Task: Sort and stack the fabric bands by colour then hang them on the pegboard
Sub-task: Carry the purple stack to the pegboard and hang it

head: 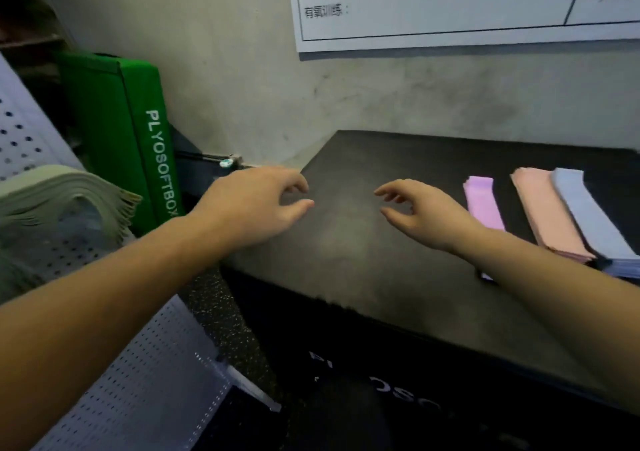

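1. Fabric bands, sage green (59,190): a thick bundle is seen hung at the left edge of the view, in front of the white pegboard (24,131); the folded ends are fanned out toward the right.
2. Fabric bands, purple (483,204): a flat stack is laid on the black counter (346,242), just right of the right hand; its near end is hidden by the right forearm.
3. Fabric bands, pink (547,211): a flat stack is laid right of the purple stack, apart from it.
4. Fabric bands, pale blue-grey (588,215): a flat stack is laid against the right side of the pink stack, partly overlapping it.
5. Left hand (252,204): held over the left corner of the counter, palm down; the fingers (298,183) are loosely curled and nothing is held.
6. Right hand (426,211): held over the middle of the counter, facing the left hand; its fingers are loosely curled, thumb apart, and nothing is held.
7. Green soft box (138,138): stood upright against the wall, left of the counter, lettered "PLYOSOFTBOX".
8. White printed board (450,3): fixed to the wall above the counter.
9. Second perforated white panel (138,398): seen low at the left, below the left forearm.
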`<act>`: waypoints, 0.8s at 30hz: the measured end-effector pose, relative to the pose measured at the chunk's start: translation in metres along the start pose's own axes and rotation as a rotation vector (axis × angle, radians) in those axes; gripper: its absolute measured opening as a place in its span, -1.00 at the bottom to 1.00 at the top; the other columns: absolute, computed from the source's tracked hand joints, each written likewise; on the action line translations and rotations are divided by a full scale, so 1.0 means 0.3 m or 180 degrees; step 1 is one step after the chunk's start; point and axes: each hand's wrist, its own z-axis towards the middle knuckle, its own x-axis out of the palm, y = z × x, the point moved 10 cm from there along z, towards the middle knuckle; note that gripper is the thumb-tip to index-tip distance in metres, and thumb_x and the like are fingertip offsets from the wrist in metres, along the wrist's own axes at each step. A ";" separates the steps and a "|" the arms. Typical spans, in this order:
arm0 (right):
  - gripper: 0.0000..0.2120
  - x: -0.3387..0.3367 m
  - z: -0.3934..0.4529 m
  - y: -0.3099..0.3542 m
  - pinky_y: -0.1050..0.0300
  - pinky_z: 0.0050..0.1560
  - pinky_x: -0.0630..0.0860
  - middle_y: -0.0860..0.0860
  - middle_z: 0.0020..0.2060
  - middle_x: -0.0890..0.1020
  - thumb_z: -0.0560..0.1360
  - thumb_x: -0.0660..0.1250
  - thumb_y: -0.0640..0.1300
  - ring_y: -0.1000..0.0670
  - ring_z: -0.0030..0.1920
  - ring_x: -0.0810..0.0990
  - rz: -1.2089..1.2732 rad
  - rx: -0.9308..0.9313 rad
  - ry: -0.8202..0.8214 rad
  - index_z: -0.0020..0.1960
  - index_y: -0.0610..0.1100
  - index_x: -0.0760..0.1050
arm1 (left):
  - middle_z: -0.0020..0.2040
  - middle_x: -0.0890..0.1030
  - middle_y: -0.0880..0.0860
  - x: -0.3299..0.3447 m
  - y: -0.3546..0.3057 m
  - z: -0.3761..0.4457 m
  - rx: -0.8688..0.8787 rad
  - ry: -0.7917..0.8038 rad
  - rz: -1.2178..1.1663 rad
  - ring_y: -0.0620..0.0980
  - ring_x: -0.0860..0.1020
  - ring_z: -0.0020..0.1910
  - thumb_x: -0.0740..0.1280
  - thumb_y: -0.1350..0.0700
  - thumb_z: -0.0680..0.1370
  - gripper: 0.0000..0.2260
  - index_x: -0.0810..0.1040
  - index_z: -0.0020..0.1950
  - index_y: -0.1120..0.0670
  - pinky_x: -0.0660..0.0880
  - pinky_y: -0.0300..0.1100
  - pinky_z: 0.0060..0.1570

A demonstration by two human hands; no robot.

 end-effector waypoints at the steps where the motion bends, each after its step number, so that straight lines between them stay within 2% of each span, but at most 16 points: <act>1: -0.71 -0.011 -0.032 -0.084 0.06 0.25 0.47 0.05 0.19 0.58 0.58 0.35 -0.02 0.03 0.22 0.54 -0.0067 0.0206 0.0000 0.30 0.04 0.54 | 0.07 0.56 -0.20 0.056 -0.049 0.040 0.0075 0.0072 -0.0113 -0.08 0.56 0.15 0.28 -0.23 0.59 -0.75 0.56 0.21 -0.19 0.47 -0.11 0.12; 4: -0.75 -0.054 -0.126 -0.308 0.10 0.28 0.45 0.03 0.24 0.59 0.58 0.32 -0.02 0.02 0.23 0.55 -0.0268 0.0690 -0.0100 0.22 0.00 0.61 | -0.05 0.54 -0.23 0.228 -0.188 0.162 0.0262 0.0312 -0.0480 -0.10 0.59 0.08 0.31 -0.19 0.59 -0.80 0.59 0.14 -0.16 0.51 -0.10 0.12; 6: -0.76 -0.074 -0.192 -0.449 0.13 0.20 0.43 0.01 0.24 0.60 0.59 0.30 -0.02 0.00 0.20 0.56 -0.0264 0.1068 -0.0194 0.19 -0.03 0.64 | -0.07 0.57 -0.23 0.334 -0.279 0.242 0.0349 0.0490 -0.0661 -0.13 0.60 0.04 0.33 -0.17 0.59 -0.82 0.60 0.12 -0.16 0.54 -0.09 0.11; 8: -0.74 -0.078 -0.248 -0.565 0.07 0.21 0.44 -0.02 0.26 0.59 0.62 0.27 -0.01 -0.03 0.20 0.57 -0.0246 0.1386 -0.0296 0.21 -0.04 0.63 | -0.05 0.58 -0.23 0.418 -0.370 0.319 0.0446 0.0603 -0.0817 -0.15 0.59 0.02 0.32 -0.16 0.59 -0.83 0.59 0.12 -0.15 0.54 -0.11 0.07; 10: -0.74 -0.066 -0.288 -0.643 0.01 0.28 0.47 -0.01 0.29 0.59 0.63 0.26 0.00 -0.03 0.23 0.57 -0.0168 0.1546 -0.0359 0.25 -0.01 0.61 | -0.01 0.59 -0.20 0.484 -0.456 0.392 0.0539 0.0664 -0.0995 -0.14 0.58 0.01 0.32 -0.11 0.61 -0.84 0.59 0.13 -0.11 0.48 -0.17 0.01; 14: -0.73 -0.011 -0.344 -0.736 0.02 0.39 0.38 0.05 0.36 0.52 0.60 0.32 0.01 -0.02 0.34 0.48 -0.0223 0.1638 -0.0285 0.28 0.04 0.58 | 0.07 0.61 -0.11 0.582 -0.585 0.555 0.0523 0.0537 -0.1382 -0.10 0.57 0.02 0.33 -0.04 0.62 -0.85 0.57 0.14 -0.04 0.44 -0.19 0.01; 16: -0.72 0.016 -0.368 -0.761 0.02 0.38 0.38 0.08 0.36 0.52 0.58 0.32 0.04 -0.02 0.35 0.45 -0.0318 0.1622 -0.0292 0.27 0.07 0.59 | 0.13 0.59 -0.08 0.636 -0.633 0.640 0.0447 0.0474 -0.1651 -0.09 0.56 0.08 0.33 -0.04 0.62 -0.84 0.54 0.16 -0.04 0.44 -0.19 0.04; 19: -0.72 0.026 -0.398 -0.786 0.02 0.36 0.35 0.11 0.35 0.50 0.55 0.33 0.10 0.02 0.35 0.42 -0.0180 0.1654 -0.0511 0.23 0.11 0.60 | 0.29 0.51 -0.03 0.736 -0.707 0.759 0.0288 0.0585 -0.2008 -0.05 0.51 0.24 0.35 -0.05 0.62 -0.68 0.47 0.34 -0.01 0.45 -0.16 0.16; 22: -0.71 0.043 -0.406 -0.807 0.02 0.43 0.26 0.13 0.42 0.40 0.55 0.31 0.13 0.05 0.43 0.31 -0.0085 0.1718 -0.0529 0.25 0.16 0.55 | 0.45 0.42 0.04 0.823 -0.779 0.871 0.0220 0.0690 -0.2134 0.01 0.43 0.41 0.36 -0.04 0.61 -0.55 0.37 0.46 0.01 0.40 -0.11 0.32; 24: -0.70 0.050 -0.407 -0.815 0.07 0.44 0.21 0.16 0.44 0.37 0.56 0.29 0.14 0.08 0.44 0.26 -0.0090 0.1744 -0.0507 0.28 0.18 0.52 | 0.48 0.39 0.06 0.869 -0.817 0.945 0.0201 0.0769 -0.2113 0.02 0.41 0.43 0.35 -0.01 0.62 -0.52 0.32 0.51 0.01 0.36 -0.15 0.29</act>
